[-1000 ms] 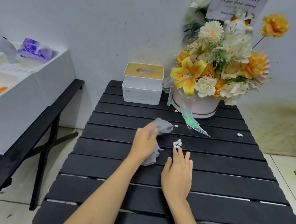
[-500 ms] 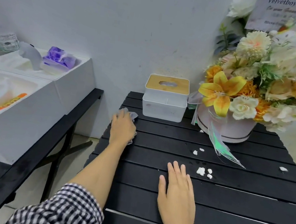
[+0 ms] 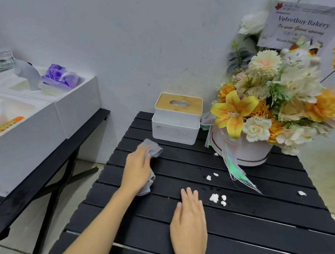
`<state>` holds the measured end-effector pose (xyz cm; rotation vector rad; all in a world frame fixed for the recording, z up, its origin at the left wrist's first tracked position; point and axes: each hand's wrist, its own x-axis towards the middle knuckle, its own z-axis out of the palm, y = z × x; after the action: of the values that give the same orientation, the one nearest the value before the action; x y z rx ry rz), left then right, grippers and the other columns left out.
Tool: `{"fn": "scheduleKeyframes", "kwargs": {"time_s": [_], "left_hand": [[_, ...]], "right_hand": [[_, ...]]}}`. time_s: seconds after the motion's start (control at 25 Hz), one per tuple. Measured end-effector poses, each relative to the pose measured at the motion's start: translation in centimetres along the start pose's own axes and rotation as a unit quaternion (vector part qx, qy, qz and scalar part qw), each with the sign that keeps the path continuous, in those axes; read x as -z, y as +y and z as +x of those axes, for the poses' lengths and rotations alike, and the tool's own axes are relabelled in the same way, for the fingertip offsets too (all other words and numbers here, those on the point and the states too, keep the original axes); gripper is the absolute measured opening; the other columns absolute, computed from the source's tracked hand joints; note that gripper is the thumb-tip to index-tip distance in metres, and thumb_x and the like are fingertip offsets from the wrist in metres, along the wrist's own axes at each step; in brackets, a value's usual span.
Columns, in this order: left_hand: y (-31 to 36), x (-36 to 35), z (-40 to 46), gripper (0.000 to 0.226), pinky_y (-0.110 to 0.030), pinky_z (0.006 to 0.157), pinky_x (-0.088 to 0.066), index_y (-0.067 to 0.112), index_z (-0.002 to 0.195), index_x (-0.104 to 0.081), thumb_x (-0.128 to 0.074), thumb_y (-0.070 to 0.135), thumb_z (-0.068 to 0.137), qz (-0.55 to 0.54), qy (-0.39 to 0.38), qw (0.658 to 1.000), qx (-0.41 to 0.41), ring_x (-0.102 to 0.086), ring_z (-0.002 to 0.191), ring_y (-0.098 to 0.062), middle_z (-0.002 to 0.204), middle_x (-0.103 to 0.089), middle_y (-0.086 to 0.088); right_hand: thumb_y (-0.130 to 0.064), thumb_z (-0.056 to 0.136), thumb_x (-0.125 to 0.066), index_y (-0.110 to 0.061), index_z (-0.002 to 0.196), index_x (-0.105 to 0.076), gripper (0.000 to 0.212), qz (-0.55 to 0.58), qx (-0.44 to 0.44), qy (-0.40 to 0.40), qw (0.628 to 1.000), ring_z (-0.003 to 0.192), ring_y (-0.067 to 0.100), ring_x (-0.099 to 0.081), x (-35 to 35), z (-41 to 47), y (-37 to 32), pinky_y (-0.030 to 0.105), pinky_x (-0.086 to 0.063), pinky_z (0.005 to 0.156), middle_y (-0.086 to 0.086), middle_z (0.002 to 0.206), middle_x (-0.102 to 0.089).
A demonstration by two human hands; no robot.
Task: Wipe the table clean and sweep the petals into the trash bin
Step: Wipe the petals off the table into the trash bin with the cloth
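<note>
Black slats make up the table (image 3: 255, 233), and a person's two bare forearms reach out over it. The left hand (image 3: 136, 169) lies palm down on a crumpled grey cloth (image 3: 152, 149), fingers bent over it and pressing it to the slats near the table's left edge; a fold of the cloth pokes out past the fingertips and another bit shows beside the wrist. The right hand (image 3: 189, 221) rests flat on the table with its fingers straight and close together, holding nothing.

Just beyond the right fingertips sits a small cluster of white petals (image 3: 214, 197), three scraps close together. Two more white scraps (image 3: 209, 178) lie a little farther back, toward the middle of the table, and a single petal (image 3: 301, 193) lies well apart near the right edge. One tiny fleck sits right against the base of the flower box.

At the back of the table, against the pale wall, stands a white tissue box (image 3: 174, 128) with a wooden lid and an oval slot. Beside it, to the right, is a round pink box holding a bouquet (image 3: 274, 103) of yellow, orange and cream flowers, with an iridescent feather (image 3: 240, 172) trailing down from it onto the slats. A printed card (image 3: 303, 27) reading "Velvetboy Bakery" stands up out of the flowers.

Off to the left, a black bench (image 3: 51, 170) carries white foam boxes (image 3: 74, 102), one with something purple in it.
</note>
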<state>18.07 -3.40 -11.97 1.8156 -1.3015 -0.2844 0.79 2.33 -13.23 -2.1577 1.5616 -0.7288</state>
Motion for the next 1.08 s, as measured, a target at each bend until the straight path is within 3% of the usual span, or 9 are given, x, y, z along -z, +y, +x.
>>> {"fn": "scheduleKeyframes", "kwargs": {"time_s": [0.12,0.2,0.36,0.44,0.52,0.6,0.76,0.96,1.08], "left_hand": [[-0.3,-2.1,0.7,0.031,-0.033,0.099,-0.034,0.013,0.125,-0.049,-0.031,0.015,0.100,0.183,-0.040,0.982,0.009,-0.046,0.117,-0.031,0.141,-0.046,-0.009],[2.6,-4.5,1.0,0.036,-0.033,0.102,-0.032,0.013,0.134,-0.043,-0.031,0.014,0.100,0.176,-0.073,0.981,-0.034,-0.041,0.119,-0.030,0.149,-0.038,-0.006],[8.2,-9.1,-0.3,0.044,-0.034,0.104,-0.035,0.015,0.145,-0.033,-0.033,0.013,0.101,0.098,-0.189,0.972,-0.103,-0.035,0.126,-0.029,0.152,-0.036,-0.001],[9.4,-10.3,0.2,0.042,-0.040,0.097,-0.040,0.015,0.139,-0.042,-0.034,0.008,0.099,0.062,-0.199,0.974,-0.092,-0.040,0.123,-0.032,0.140,-0.051,-0.008],[9.7,-11.0,2.3,0.038,-0.041,0.086,-0.042,0.011,0.128,-0.052,-0.035,0.002,0.095,0.027,-0.114,0.991,-0.064,-0.049,0.113,-0.038,0.124,-0.059,-0.016],[9.7,-11.7,4.6,0.040,-0.040,0.091,-0.039,0.007,0.126,-0.051,-0.035,-0.004,0.091,0.048,-0.077,0.995,-0.045,-0.048,0.113,-0.039,0.127,-0.057,-0.017],[9.4,-14.0,6.2,0.056,-0.036,0.109,-0.030,0.002,0.138,-0.039,-0.039,-0.008,0.083,0.148,-0.121,0.980,-0.061,-0.038,0.132,-0.033,0.145,-0.044,-0.017],[8.9,-11.4,6.8,0.050,-0.046,0.089,-0.045,0.011,0.131,-0.050,-0.040,-0.002,0.084,0.214,-0.220,0.945,-0.115,-0.050,0.116,-0.037,0.131,-0.056,-0.013],[10.3,-10.6,5.7,0.043,-0.043,0.094,-0.040,0.011,0.124,-0.056,-0.049,0.002,0.082,0.274,-0.146,0.941,-0.135,-0.045,0.120,-0.035,0.129,-0.057,-0.010]], "right_hand": [[-0.022,0.100,-0.023,-0.015,0.143,-0.037,0.045,0.109,-0.006,0.018,0.994,0.139,-0.003,-0.013,1.8,0.3,0.3,0.018,-0.008,0.118,-0.005,0.152,-0.034],[-0.012,0.099,-0.036,-0.016,0.140,-0.042,0.041,0.152,-0.030,0.075,0.985,0.135,-0.006,-0.016,3.7,0.9,1.2,0.022,-0.015,0.119,-0.007,0.148,-0.040],[-0.003,0.096,-0.040,-0.011,0.132,-0.052,0.040,0.162,-0.162,0.213,0.950,0.142,0.014,-0.028,8.4,1.9,6.9,0.037,-0.025,0.118,0.004,0.143,-0.049],[-0.004,0.096,-0.038,-0.010,0.133,-0.050,0.039,0.158,-0.225,0.206,0.939,0.144,0.020,-0.027,9.4,1.7,9.5,0.039,-0.023,0.118,0.008,0.145,-0.046],[-0.007,0.097,-0.037,-0.008,0.135,-0.048,0.039,0.117,-0.245,0.178,0.946,0.145,0.021,-0.024,9.1,1.6,10.8,0.040,-0.021,0.119,0.008,0.148,-0.043],[-0.011,0.098,-0.037,-0.007,0.136,-0.047,0.039,0.069,-0.238,0.164,0.955,0.146,0.020,-0.021,8.4,1.8,11.3,0.036,-0.016,0.120,0.006,0.149,-0.041],[-0.014,0.098,-0.036,-0.006,0.136,-0.047,0.040,0.039,-0.228,0.161,0.960,0.146,0.019,-0.021,8.2,2.5,11.5,0.031,-0.011,0.121,0.006,0.149,-0.041],[-0.014,0.099,-0.035,-0.006,0.136,-0.047,0.039,0.033,-0.221,0.152,0.963,0.146,0.019,-0.020,8.2,2.5,11.5,0.030,-0.009,0.121,0.006,0.150,-0.040],[-0.014,0.098,-0.036,-0.006,0.135,-0.047,0.039,0.027,-0.224,0.151,0.962,0.146,0.020,-0.020,8.1,2.5,11.4,0.031,-0.009,0.121,0.007,0.150,-0.040]]}}
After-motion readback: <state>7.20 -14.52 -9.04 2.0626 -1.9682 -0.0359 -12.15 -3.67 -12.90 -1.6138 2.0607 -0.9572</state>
